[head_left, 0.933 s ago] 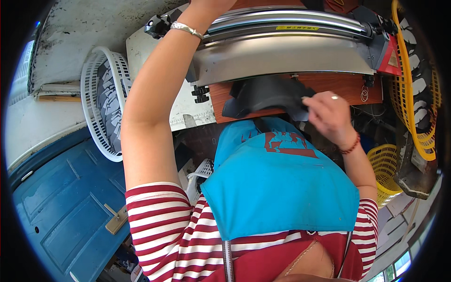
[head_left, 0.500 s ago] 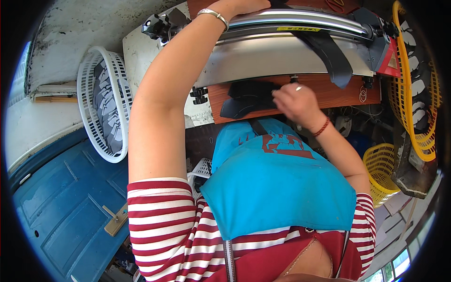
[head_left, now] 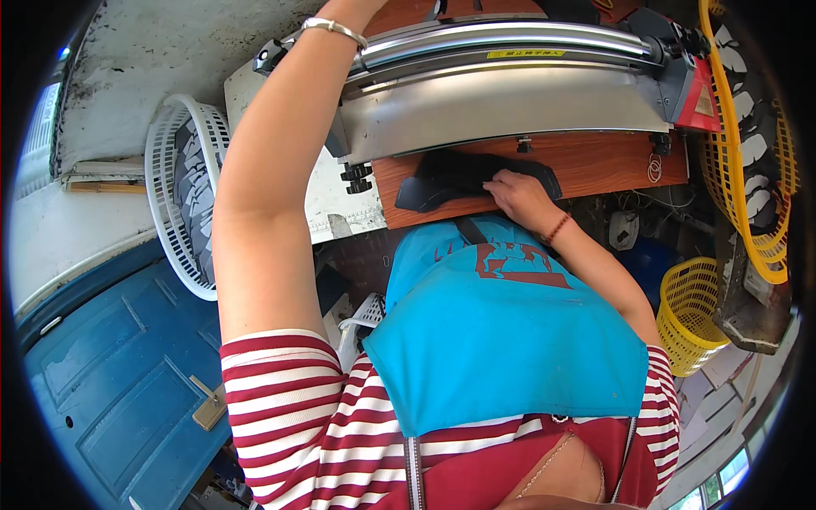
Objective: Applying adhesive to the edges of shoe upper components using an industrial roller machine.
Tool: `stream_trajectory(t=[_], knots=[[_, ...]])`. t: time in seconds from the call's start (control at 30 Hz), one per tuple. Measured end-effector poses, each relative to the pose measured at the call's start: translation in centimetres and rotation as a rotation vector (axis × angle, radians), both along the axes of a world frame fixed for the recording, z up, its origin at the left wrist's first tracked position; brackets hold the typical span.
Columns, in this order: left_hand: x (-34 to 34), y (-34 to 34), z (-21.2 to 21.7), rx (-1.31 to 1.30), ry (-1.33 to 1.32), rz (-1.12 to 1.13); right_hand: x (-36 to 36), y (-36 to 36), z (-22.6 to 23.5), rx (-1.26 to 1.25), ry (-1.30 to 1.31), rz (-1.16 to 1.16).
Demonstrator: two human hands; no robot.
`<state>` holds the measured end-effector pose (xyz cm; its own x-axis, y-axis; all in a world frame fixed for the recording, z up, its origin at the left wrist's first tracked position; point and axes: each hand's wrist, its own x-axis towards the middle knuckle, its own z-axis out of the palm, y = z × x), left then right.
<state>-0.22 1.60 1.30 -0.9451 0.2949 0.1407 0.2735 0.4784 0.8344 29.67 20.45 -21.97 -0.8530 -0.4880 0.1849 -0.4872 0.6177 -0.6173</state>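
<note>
My right hand [head_left: 520, 200] is at the front edge of the brown wood-grain board, fingers bent and closed on the near edge of a black curved flat piece [head_left: 455, 174]. That piece lies on the board [head_left: 608, 166], and the hand covers part of its edge. Behind it stands a machine with a shiny metal roller [head_left: 510, 34] and a sloping metal plate [head_left: 501, 100]. My left arm reaches over the machine's left end. Only the wrist side of my left hand [head_left: 353, 10] shows at the top edge; its fingers are out of the picture.
A white plastic basket [head_left: 161, 200] of grey and black cut pieces stands at the left. On the right are a tall yellow basket [head_left: 724, 161] with similar pieces and a smaller yellow basket [head_left: 693, 327]. Beyond the roller lies more black material [head_left: 568, 10]. A blue door [head_left: 127, 382] is at lower left.
The black strip that hung over the metal plate is gone from there. My right hand has moved slightly left and down onto the black piece. My left hand has moved left, mostly out of view.
</note>
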Motion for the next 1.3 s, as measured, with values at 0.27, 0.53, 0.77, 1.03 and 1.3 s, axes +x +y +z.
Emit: stream_trajectory(t=[0.27,0.53,0.77,1.03,1.3], knots=[[1.4,-1.2,-7.0,-0.508,0.607,-0.257,-0.4,4.4,18.5,0.026,0.367,-0.127],[1.0,1.7,-6.6,-0.759,0.004,-0.376,-6.1,3.0,14.4,0.337,0.347,-0.341],[-1.7,1.3,-6.8,-0.378,0.063,-0.229,-1.7,-2.4,4.5,0.122,0.081,0.036],[-0.8,1.4,-1.9,-0.039,-0.16,-0.018,-2.3,-2.5,-3.2,0.169,-0.018,0.169],[-0.1,-1.3,-2.8,-0.198,0.383,-0.1,-1.7,0.6,9.4,-0.027,0.094,0.064]])
